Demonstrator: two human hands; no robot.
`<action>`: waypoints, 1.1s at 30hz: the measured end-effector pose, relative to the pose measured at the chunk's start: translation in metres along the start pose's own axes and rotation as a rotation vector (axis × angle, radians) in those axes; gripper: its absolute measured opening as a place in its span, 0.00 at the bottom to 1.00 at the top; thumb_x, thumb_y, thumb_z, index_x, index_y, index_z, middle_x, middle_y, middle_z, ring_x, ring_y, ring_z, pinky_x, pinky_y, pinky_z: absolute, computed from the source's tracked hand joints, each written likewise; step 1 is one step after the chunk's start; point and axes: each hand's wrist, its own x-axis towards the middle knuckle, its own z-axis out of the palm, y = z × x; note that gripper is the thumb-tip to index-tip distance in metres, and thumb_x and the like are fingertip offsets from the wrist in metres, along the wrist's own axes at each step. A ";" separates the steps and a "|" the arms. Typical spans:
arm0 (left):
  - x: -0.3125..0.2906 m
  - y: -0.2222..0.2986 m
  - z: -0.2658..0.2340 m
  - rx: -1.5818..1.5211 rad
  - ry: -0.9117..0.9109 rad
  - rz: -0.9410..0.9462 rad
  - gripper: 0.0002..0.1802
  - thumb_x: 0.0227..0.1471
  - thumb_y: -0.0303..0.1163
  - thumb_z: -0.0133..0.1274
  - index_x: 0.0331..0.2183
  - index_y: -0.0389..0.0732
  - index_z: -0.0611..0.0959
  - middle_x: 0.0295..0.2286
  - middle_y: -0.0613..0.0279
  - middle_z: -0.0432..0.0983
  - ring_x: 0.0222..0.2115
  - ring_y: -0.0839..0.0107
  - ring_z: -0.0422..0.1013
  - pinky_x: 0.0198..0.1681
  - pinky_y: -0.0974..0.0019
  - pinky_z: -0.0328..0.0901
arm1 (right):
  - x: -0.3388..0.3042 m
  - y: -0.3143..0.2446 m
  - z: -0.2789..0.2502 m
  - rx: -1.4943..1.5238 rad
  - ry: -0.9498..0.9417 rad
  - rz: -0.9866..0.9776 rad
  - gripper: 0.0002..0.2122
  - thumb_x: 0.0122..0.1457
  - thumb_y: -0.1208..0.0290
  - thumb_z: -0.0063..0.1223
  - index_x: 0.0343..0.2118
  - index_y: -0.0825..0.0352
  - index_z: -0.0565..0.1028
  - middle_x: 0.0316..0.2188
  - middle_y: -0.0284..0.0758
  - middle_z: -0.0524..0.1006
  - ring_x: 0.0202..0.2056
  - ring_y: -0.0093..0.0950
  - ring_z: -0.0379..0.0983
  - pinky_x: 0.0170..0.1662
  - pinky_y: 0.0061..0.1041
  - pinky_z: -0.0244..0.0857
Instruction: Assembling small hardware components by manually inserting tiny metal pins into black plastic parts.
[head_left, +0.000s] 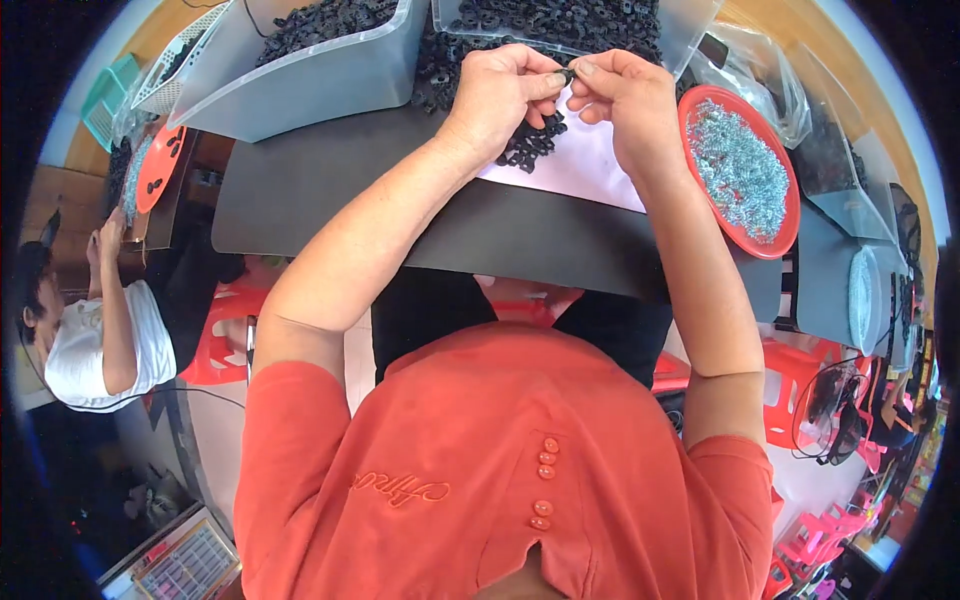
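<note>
At the far side of the table, my left hand (500, 97) and my right hand (628, 92) meet fingertip to fingertip. Both pinch a small black part (568, 75), mostly covered by the fingers, so its exact kind cannot be made out. Below the hands lies a white sheet (590, 165). A loose heap of small black plastic pieces (527, 148) sits on its left side, close under my left hand. Just right of my right forearm stands a red plate (789, 228) full of small silvery metal pieces (738, 165).
Translucent bins (345, 95) of black parts stand at the back left and back middle of the dark table (330, 190). Another bin (850, 190) and a clear plastic bag (775, 100) are at the right. On the far left, another person (105, 330) works beside an orange-red plate (160, 170).
</note>
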 end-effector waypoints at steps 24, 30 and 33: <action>-0.005 -0.002 0.004 0.051 0.050 -0.008 0.03 0.50 0.24 0.55 0.29 0.34 0.80 0.20 0.64 0.75 0.20 0.79 0.69 0.20 0.75 0.65 | -0.008 0.011 0.009 -0.001 0.015 -0.070 0.07 0.55 0.72 0.53 0.29 0.72 0.77 0.19 0.31 0.74 0.21 0.16 0.68 0.22 0.15 0.63; -0.006 0.000 0.007 0.161 0.073 0.011 0.02 0.50 0.23 0.54 0.29 0.34 0.80 0.20 0.65 0.75 0.19 0.80 0.69 0.19 0.75 0.65 | -0.013 0.004 0.008 -0.212 0.045 -0.134 0.08 0.54 0.72 0.51 0.28 0.73 0.77 0.18 0.31 0.74 0.21 0.16 0.67 0.21 0.17 0.62; -0.007 0.000 0.008 0.156 0.088 0.006 0.02 0.50 0.22 0.54 0.29 0.34 0.80 0.20 0.65 0.75 0.19 0.80 0.69 0.19 0.75 0.65 | -0.011 0.006 0.006 -0.309 0.037 -0.214 0.08 0.51 0.73 0.50 0.28 0.74 0.77 0.17 0.35 0.75 0.21 0.21 0.70 0.22 0.24 0.63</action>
